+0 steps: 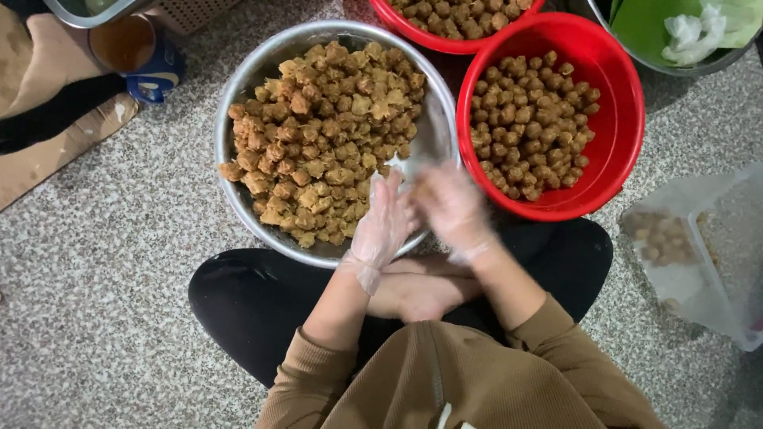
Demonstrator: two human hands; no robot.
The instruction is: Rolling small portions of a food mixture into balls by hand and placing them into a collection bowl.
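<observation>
A big steel bowl [254, 75] holds a heap of rough brown food pieces [326, 135]. Just over its near right rim, my left hand [384, 222] and my right hand [451, 208], both in thin clear plastic gloves, are pressed close together. They are blurred with motion, and a small brown piece seems to sit between them, though I cannot make it out clearly. To the right stands a red plastic basin [624, 119] filled with small round brown balls [528, 127].
I sit cross-legged on a speckled stone floor. A second red basin [413, 36] of balls stands at the top. A steel bowl with green leaves [660, 36], a blue cup [139, 52] and a clear plastic bag with some balls [664, 238] lie around.
</observation>
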